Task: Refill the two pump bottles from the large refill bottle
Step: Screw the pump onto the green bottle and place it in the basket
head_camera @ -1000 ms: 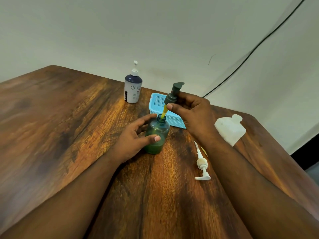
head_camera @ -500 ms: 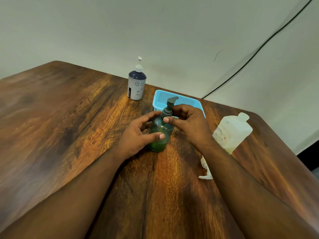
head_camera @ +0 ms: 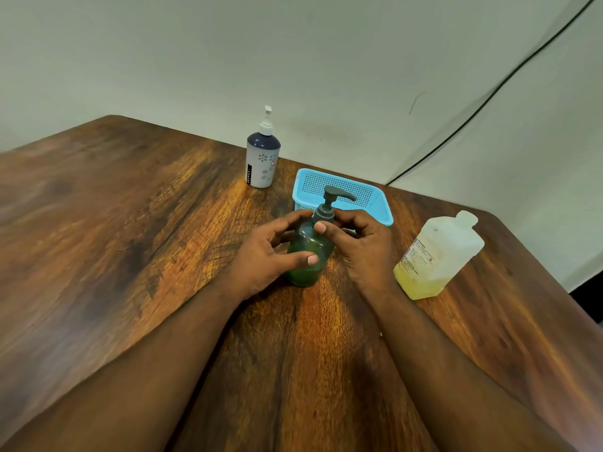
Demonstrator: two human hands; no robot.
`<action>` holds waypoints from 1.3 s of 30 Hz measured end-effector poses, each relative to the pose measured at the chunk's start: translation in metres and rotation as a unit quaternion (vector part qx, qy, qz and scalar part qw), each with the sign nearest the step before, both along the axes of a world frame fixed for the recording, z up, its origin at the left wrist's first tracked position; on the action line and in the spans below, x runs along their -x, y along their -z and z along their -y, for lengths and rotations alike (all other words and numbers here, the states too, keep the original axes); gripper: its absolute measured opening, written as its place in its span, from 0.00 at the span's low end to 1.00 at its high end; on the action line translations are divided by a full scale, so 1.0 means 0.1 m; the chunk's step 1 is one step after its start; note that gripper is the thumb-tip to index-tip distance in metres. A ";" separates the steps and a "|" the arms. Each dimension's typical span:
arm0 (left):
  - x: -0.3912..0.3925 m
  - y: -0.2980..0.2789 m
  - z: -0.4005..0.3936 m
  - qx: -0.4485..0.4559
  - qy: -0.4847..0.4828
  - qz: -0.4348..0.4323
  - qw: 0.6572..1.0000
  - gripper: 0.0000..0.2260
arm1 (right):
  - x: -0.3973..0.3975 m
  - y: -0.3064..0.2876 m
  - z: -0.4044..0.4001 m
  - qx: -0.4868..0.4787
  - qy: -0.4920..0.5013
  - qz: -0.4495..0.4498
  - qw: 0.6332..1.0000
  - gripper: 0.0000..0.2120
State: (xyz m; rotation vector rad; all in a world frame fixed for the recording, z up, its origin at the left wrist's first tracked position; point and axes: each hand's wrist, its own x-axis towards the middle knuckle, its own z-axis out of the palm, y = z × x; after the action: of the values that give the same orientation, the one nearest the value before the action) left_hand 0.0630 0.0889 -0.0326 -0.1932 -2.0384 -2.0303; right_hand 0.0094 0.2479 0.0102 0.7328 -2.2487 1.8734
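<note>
Head view, surface: a dark brown wooden surface with strong grain is filling most of the picture, meeting a pale wall at the back.
Green pump bottle: a translucent green pump bottle is standing upright near the middle of the surface, with a shallow layer of green-looking liquid showing at its bottom.
Grey pump head: a grey pump head is sitting on the bottle's neck, its spout pointing to the right; whether it is fully screwed down is not something the view is showing.
Left hand: the left hand is wrapping around the body of the green pump bottle, thumb lying across the front and fingers curling round the far side.
Right hand: the right hand is pinching the collar of the grey pump head, thumb tip on the front and curled fingers behind it.
Refill bottle: a large white translucent refill bottle is standing just to the right of the right hand, capped, with yellow liquid filling only its lowest part and a printed label facing the camera.
White pump bottle: a white pump bottle with a navy shoulder and a white pump is standing upright at the back, well apart from both hands.
Basket: a light blue perforated basket is sitting just behind the green pump bottle.
Cable: a black cable is running diagonally down the wall to the surface's back edge.
</note>
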 end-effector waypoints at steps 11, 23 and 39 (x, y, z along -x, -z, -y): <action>0.00 -0.01 0.03 -0.029 0.006 0.014 0.999 0.30 | 0.14 -0.18 -0.08 -0.056 -0.126 0.027 0.990 0.16; 0.01 0.00 0.05 0.003 -0.004 0.020 1.000 0.32 | 0.19 -0.36 -0.11 -0.208 -0.076 -0.046 0.974 0.12; 0.05 0.02 0.05 -0.004 -0.003 0.023 1.000 0.32 | -0.30 0.05 -0.01 0.182 0.072 0.104 0.975 0.10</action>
State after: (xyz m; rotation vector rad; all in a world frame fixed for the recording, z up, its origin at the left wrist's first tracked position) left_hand 0.0584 0.0843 -0.0348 -0.1388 -2.0557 -2.0563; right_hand 0.0393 0.2493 0.0055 0.3211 -1.9121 2.2849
